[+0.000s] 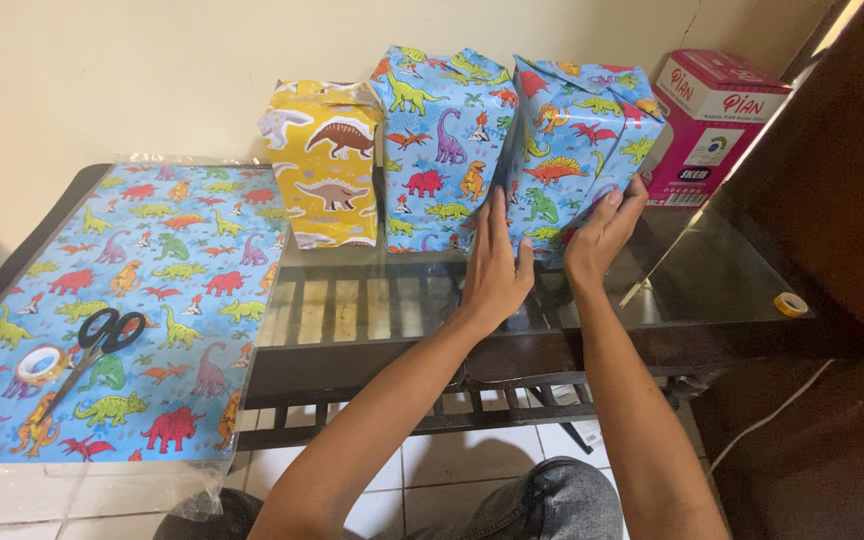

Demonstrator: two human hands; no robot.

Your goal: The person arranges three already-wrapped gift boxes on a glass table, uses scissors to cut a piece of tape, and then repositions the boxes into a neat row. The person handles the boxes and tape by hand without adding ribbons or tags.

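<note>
**Two hands steady a wrapped box on a glass table**

Head view, looking down: a person sits at a glass-topped table against a cream wall. Both bare hands press on the rightmost blue dinosaur-wrapped box, which stands tilted near the table's back edge. The left hand lies flat against the box's left face, fingers straight and together. The right hand cups its lower right corner, fingers spread lightly on the paper. Neither hand closes around anything; they hold the box between them.

Just left of it stands a second blue dinosaur-wrapped box, upright and touching or nearly touching the first. Beside that stands a yellow dinosaur-wrapped box. Behind the held box sits a pink carton.

On the table's left side lies a flat sheet of blue dinosaur wrapping paper. Black-handled scissors rest on it, with a roll of clear tape just beside them. A small yellow tape roll lies near the right edge.
</note>
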